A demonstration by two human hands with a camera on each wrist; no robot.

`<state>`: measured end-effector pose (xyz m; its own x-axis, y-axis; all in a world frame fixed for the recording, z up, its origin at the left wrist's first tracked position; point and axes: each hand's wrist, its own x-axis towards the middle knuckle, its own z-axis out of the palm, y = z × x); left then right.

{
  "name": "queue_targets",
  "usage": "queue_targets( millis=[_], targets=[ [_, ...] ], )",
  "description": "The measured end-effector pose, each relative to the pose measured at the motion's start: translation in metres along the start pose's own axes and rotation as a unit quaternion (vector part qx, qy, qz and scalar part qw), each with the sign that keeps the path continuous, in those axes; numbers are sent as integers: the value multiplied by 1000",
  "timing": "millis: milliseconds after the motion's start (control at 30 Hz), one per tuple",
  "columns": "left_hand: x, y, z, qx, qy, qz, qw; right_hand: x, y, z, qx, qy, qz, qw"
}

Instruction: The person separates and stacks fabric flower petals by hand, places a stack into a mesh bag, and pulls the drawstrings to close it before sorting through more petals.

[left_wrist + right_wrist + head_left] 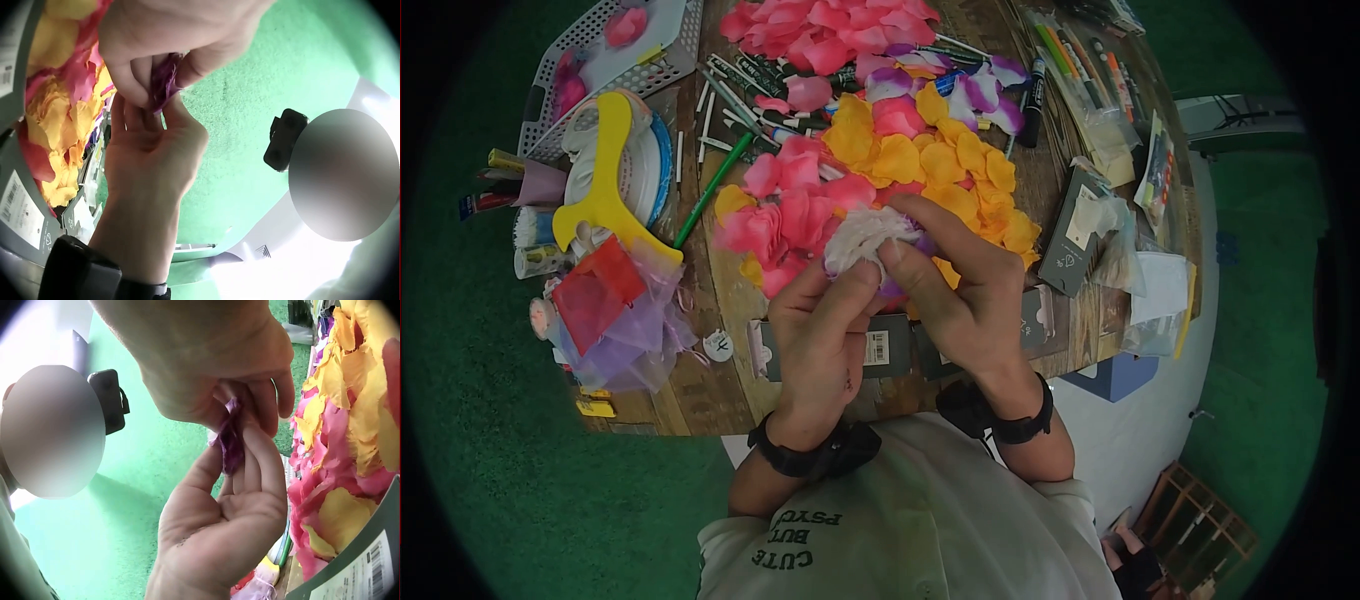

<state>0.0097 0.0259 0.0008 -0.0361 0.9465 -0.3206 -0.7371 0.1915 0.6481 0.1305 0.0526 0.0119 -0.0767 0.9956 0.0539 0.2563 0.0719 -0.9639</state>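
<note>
Both hands meet above the near side of the table and hold a small bunch of white-and-purple petals (pixel 860 240). My left hand (pixel 815 330) pinches its left side between thumb and fingers. From the other side, the thumb and fingers of my right hand (pixel 965 285) grip it too. Its purple edge (pixel 165 81) shows between the fingertips in the left wrist view, and in the right wrist view as a crumpled purple strip (pixel 231 447). Fingers hide much of the bunch. Just beyond the hands lie pink petals (pixel 795 215) and yellow petals (pixel 960 165) in heaps.
Dark boxes (pixel 890 350) lie along the near edge. A yellow Y-shaped piece (pixel 610 180), mesh bags (pixel 625 330) and a white basket (pixel 685 50) are on the left. Markers (pixel 750 80) and purple-white petals (pixel 990 90) lie farther back. Packaged pens (pixel 1090 80) are at right.
</note>
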Motion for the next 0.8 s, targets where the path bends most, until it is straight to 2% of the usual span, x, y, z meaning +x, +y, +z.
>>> queue_targets(
  millis=[67,167,233,267,333,400,467,567,667,733,767,800],
  targets=[
    [-1,1,-2,-1,-10,-11,1000,-2,-1,1,5,13,13,1000],
    [-3,-2,-9,28,-38,-1,999,-4,7,4,-60,53,-34,996],
    [-6,-3,-5,125,-33,44,991,-5,14,4,-93,82,-115,986],
    [-6,-5,-4,124,-45,39,991,-6,15,5,-93,87,-124,984],
    [-4,-7,-5,154,0,42,987,-6,16,4,-95,91,-123,984],
    [0,-9,-12,143,5,37,989,-4,15,0,-94,88,-120,984],
    [1,-10,-11,132,17,30,991,-2,14,-6,-71,52,-123,989],
    [4,-6,-7,127,40,59,989,13,11,-26,-109,60,-98,987],
    [4,-5,-9,122,45,52,990,47,30,-47,-272,156,-86,946],
    [4,-3,-8,108,41,47,992,75,42,-59,-351,184,-44,917],
    [5,-3,-9,108,41,51,992,91,56,-64,-350,185,-47,917],
    [5,-4,-12,105,42,54,992,106,76,-67,-399,217,-126,882]
  ],
)
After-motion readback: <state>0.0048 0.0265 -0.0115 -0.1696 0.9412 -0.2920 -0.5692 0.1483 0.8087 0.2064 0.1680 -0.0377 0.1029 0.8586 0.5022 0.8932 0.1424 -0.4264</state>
